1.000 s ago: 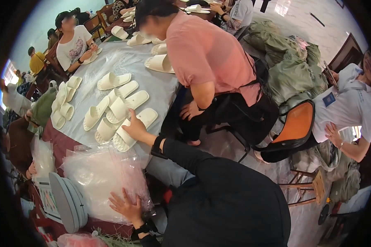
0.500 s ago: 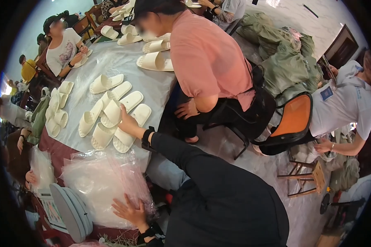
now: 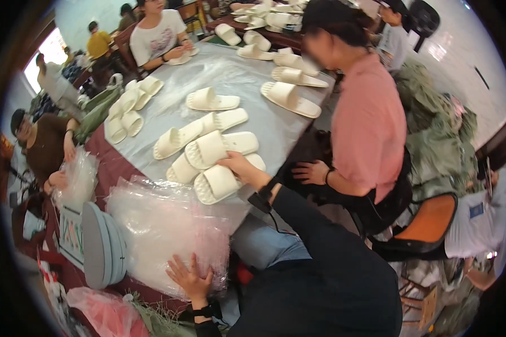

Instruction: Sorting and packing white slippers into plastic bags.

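My right hand (image 3: 243, 169) reaches over the table and grips the edge of a cream-coloured slide slipper (image 3: 205, 149), thumb on top beside its strap. That slipper lies over or against others in a cluster; I cannot tell whether it is lifted. Just nearer is another cream slipper (image 3: 213, 184), partly covered by my right hand. My left hand (image 3: 191, 279) rests with fingers spread on a stack of clear plastic bags (image 3: 157, 224) at the near edge of the table.
A grey weighing scale (image 3: 97, 247) stands left of the bags. More slippers (image 3: 289, 98) lie along the far right side of the table (image 3: 152, 168). A person in a pink shirt (image 3: 368, 123) sits at the right, near an orange-backed chair (image 3: 427, 219). Pink plastic (image 3: 107, 309) lies at the lower left.
The view has swung, so the table and people appear farther right. My right hand stays at the same slipper, and my left hand stays spread on the bags.
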The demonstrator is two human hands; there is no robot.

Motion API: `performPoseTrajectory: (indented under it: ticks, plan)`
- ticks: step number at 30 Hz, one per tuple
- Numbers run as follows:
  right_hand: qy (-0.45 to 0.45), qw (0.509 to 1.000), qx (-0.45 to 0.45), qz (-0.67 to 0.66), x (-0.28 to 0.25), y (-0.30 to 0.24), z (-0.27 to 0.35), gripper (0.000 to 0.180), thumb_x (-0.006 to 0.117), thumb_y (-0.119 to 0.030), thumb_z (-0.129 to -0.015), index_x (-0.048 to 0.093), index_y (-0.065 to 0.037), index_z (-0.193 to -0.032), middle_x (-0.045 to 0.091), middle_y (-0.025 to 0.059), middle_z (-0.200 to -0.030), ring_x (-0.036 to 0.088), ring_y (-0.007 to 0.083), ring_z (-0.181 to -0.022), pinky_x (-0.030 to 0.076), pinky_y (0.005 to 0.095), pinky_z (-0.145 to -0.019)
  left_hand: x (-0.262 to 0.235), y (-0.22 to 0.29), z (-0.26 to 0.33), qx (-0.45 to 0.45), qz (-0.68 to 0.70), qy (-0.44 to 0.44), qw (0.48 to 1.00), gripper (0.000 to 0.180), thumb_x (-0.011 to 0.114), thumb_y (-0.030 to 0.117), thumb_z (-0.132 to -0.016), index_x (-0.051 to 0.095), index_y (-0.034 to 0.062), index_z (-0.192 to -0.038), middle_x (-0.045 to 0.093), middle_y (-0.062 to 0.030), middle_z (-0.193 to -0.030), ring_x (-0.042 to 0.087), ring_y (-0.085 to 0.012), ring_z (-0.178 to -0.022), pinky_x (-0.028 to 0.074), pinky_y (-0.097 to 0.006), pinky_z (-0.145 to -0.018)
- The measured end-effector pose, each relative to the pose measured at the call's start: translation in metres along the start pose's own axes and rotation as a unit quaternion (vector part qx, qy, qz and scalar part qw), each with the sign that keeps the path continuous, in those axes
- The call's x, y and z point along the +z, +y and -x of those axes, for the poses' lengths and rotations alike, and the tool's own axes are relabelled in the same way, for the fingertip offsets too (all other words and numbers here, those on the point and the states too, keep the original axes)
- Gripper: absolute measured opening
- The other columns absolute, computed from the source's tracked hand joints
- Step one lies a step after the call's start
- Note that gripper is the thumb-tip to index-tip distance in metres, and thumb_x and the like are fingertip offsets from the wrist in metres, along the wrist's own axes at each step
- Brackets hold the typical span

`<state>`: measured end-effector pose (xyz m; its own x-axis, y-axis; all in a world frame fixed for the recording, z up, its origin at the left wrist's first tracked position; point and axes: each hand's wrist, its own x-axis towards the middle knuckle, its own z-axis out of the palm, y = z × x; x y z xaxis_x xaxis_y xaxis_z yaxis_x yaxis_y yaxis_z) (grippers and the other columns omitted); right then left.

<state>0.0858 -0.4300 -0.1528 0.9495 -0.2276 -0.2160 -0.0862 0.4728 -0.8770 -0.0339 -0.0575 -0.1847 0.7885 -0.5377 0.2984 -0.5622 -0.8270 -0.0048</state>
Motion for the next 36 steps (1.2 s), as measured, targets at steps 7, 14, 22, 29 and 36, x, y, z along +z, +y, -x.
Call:
performPoseTrajectory:
  ticks: [7,14,22,29,36]
  plan:
    - [0.077,0.996,-0.029,0.025,0.015,0.016,0.003,0.029,0.056,-0.005,-0.085,0.053,0.002,-0.114,0.063,0.0085,-0.098,0.063,0.0152,-0.081,0.052,0.0281,-0.069,-0.001,0.002,0.0,-0.003,-0.002,-0.006,1.0,0.07,0.06,0.05,-0.072,0.042,0.0253,-0.136,0.02,-0.0215,-0.147,0.014,-0.0438,-0.135,0.009,-0.059,-0.107]
    - [0.097,0.993,-0.067,0.007,0.033,0.031,-0.008,0.036,0.058,-0.009,-0.084,0.048,0.0,-0.117,0.059,0.0103,-0.102,0.058,0.0176,-0.087,0.048,0.0306,-0.073,-0.002,0.005,-0.005,-0.007,-0.003,-0.012,1.0,0.072,0.062,0.048,-0.072,0.041,0.025,-0.136,0.02,-0.0213,-0.147,0.014,-0.0443,-0.135,0.008,-0.058,-0.108]
    - [0.052,0.99,-0.129,0.033,0.036,0.02,0.0,0.042,0.055,-0.007,-0.087,0.041,-0.002,-0.126,0.057,0.0093,-0.111,0.056,0.0154,-0.094,0.047,0.0299,-0.081,-0.003,0.004,-0.006,-0.029,0.044,-0.019,0.998,0.072,0.067,0.048,-0.068,0.045,0.0275,-0.133,0.019,-0.0214,-0.148,0.012,-0.0433,-0.136,0.008,-0.059,-0.108]
    - [0.018,0.988,-0.146,0.042,0.036,0.017,-0.018,0.043,0.051,-0.006,-0.09,0.039,-0.002,-0.131,0.056,0.0069,-0.114,0.056,0.0133,-0.094,0.045,0.0259,-0.08,-0.01,0.001,-0.002,-0.049,0.07,-0.026,0.996,0.071,0.07,0.046,-0.064,0.049,0.0296,-0.13,0.021,-0.0224,-0.146,0.013,-0.0441,-0.135,0.007,-0.061,-0.107]
    - [0.081,0.984,-0.061,0.146,0.035,0.0,-0.018,0.065,0.056,-0.005,-0.086,0.019,-0.008,-0.139,0.059,0.0132,-0.105,0.057,0.0141,-0.089,0.046,0.0269,-0.074,-0.008,0.001,0.0,-0.058,0.087,-0.028,0.994,0.07,0.071,0.044,-0.064,0.051,0.0286,-0.128,0.022,-0.0227,-0.146,0.014,-0.0447,-0.135,0.007,-0.061,-0.107]
